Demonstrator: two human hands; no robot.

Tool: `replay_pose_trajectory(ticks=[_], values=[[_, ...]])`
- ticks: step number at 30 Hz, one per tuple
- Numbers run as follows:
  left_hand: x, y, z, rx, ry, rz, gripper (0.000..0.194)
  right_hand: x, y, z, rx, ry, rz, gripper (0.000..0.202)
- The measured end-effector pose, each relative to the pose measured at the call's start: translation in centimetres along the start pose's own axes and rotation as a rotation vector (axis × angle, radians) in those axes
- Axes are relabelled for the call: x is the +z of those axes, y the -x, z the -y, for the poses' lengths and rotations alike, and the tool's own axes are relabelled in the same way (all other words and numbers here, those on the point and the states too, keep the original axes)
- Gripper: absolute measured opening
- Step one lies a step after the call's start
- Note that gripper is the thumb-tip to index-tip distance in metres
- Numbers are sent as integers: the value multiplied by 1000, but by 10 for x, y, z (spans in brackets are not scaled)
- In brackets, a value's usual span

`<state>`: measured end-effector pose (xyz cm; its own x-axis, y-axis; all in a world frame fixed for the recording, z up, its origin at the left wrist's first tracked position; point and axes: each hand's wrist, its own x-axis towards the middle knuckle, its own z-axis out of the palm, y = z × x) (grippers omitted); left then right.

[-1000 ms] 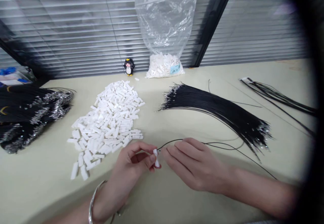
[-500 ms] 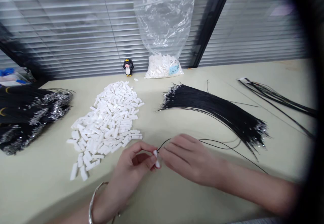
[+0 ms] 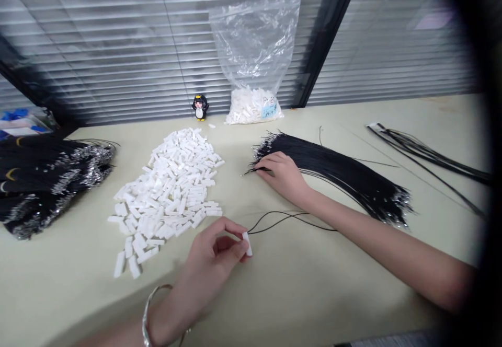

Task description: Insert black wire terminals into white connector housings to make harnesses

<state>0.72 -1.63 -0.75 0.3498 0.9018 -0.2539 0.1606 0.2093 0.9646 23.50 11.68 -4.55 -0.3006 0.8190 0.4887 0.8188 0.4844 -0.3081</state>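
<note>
1. Under everything you have the pale tabletop (image 3: 298, 305).
2. To your right lies the bundle of black wires (image 3: 333, 161), stretched from far left to near right, with silvery tips at both ends.
3. Left of it spreads the pile of white housings (image 3: 176, 180), pieces lying at many angles.
4. Your right hand (image 3: 284, 177) is at the bundle's left end, fingers and thumb drawn close around the wire tips — whether they pinch one, you cannot tell from here.
5. Your left hand (image 3: 214, 255) is just in front of the pile's near right side, thumb and fingers pinching a single white housing.
6. From that piece, thin black wires (image 3: 289, 216) run right, cross, and pass toward your right forearm.
7. The held white housing (image 3: 247, 243) sits at your left fingertips, above the table — its long axis runs near to far, far end leaning slightly left; the wires leave beside that far end.
</note>
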Motion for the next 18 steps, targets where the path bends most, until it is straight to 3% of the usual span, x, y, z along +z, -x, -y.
replay_pose_trajectory(ticks=[18], values=[[0,1,-2,1,20,9,18,1,-1,3,-23,59,-47,20]])
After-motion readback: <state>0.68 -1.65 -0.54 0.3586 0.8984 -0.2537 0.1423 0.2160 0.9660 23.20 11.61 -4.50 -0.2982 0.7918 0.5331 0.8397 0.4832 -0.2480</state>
